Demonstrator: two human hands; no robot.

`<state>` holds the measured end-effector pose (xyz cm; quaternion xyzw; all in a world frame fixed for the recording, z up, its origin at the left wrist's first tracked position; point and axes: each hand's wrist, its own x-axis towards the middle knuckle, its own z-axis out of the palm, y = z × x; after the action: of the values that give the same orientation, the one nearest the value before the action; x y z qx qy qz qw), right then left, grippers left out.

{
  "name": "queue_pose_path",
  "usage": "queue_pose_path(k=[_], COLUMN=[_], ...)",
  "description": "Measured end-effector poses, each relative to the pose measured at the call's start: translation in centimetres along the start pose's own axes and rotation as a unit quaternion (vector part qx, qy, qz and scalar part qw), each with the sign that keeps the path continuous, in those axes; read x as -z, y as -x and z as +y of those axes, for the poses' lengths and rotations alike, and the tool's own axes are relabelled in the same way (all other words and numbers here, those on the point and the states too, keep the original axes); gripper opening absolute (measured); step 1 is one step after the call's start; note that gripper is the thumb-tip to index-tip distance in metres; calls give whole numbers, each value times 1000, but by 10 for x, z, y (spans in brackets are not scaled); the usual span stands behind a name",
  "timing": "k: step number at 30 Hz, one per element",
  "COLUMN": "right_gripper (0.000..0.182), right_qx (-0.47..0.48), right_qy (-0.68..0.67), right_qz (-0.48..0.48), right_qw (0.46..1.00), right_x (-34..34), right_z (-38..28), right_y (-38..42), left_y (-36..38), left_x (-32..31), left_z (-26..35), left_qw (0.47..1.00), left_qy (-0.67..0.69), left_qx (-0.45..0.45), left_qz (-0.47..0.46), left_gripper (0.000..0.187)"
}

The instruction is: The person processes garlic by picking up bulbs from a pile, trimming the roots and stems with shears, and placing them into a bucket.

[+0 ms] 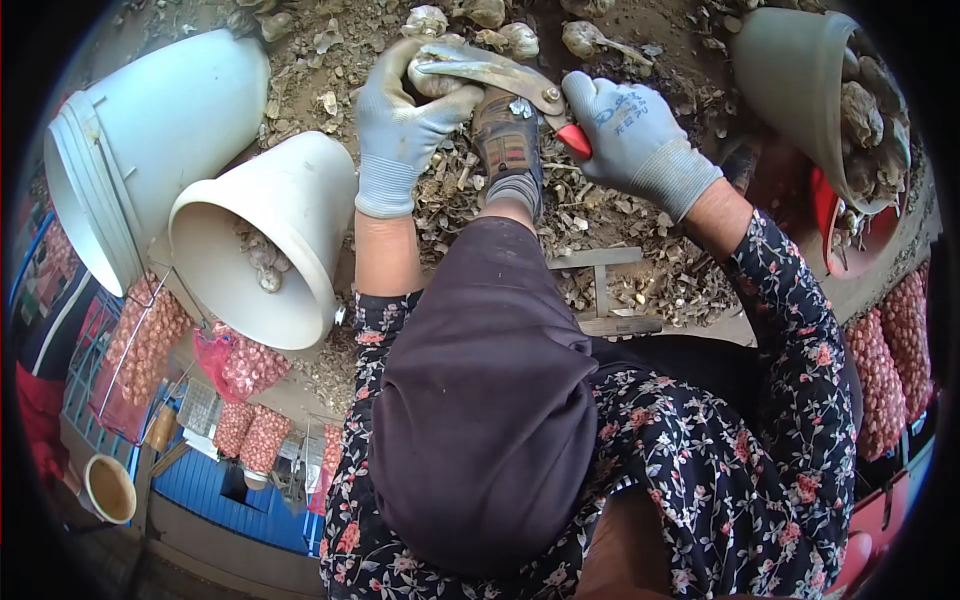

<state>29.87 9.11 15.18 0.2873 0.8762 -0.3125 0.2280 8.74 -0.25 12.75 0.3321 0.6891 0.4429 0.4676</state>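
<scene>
My left hand (392, 135), in a pale grey work glove, is closed around a garlic bulb (430, 82) above my shoe. In my right hand (635, 135), gloved the same way, is a pair of shears (500, 72) with a red handle. Their metal blades reach left across the top of the bulb, close to the left fingers. Whether the blades touch the bulb is hard to make out. Loose garlic bulbs (519, 41) lie on the ground just beyond my hands, one with a long stem (588, 42).
Two pale buckets (185, 95) lie tipped at the left; the nearer bucket (325, 200) has garlic inside. Another bucket (785, 85) with garlic is at the right, by a red container (845, 262). Dry skins cover the ground. Net sacks (145, 335) and a person's red sleeve (40, 410) appear lower left.
</scene>
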Motion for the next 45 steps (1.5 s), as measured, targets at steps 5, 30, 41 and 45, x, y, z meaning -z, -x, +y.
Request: queue_pose_path(k=[5,30,41,45], right_gripper=[47,27,29,29], right_qx=[-16,-61,-83,-71], right_qy=[27,-227,-234,-250], right_qz=[43,113,30,71], right_qw=[999,965,968,963], right_x=[-8,-55,-61,-77], right_z=[-5,42,27,27], right_y=[5,16,8,7], left_y=[4,57,-15,-139], left_x=[-2,38,51,29], left_z=[-20,23,9,-69], left_qw=[996,985,955,845], left_qy=[92,22,-149,-464], left_qx=[3,-1,34,250], left_qz=[-8,173,254,-91], left_gripper=[61,42,38,69])
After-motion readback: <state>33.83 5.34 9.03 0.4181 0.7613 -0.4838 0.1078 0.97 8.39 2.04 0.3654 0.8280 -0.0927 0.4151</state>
